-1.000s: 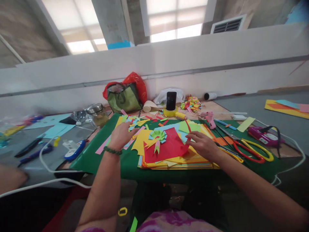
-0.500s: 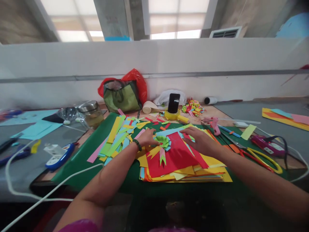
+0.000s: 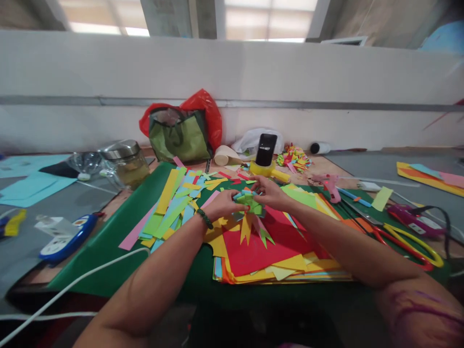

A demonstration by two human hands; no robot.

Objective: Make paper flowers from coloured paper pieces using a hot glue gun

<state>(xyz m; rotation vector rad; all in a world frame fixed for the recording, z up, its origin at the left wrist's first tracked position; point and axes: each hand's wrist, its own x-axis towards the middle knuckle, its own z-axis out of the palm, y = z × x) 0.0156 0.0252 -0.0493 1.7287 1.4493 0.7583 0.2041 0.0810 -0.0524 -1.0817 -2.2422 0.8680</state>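
Observation:
A green and blue paper rosette [image 3: 253,204] with yellow, pink and green forked tails is between my hands, over a red paper sheet [image 3: 250,251]. From the left, my left hand [image 3: 222,206], with a beaded bracelet at the wrist, grips its edge. The fingers of my right hand [image 3: 271,193] are closed on its right side; their tips are partly hidden. Beneath the red sheet lies a stack of coloured paper [image 3: 290,275]. Loose paper strips [image 3: 174,208] are heaped left of my left hand.
Scissors [image 3: 409,241] and a pink glue gun [image 3: 330,186] lie on the right. A phone [image 3: 266,150] stands at the back, near a pile of curled paper pieces [image 3: 295,158]. On the left are a glass jar [image 3: 126,164], a blue-and-white power strip [image 3: 68,238] and a white cable [image 3: 87,275].
Both hands have closed in on the rosette, and it has been lifted and tilted, its tails now spread toward me. My right hand moved left from the red sheet. The camera view shifted slightly.

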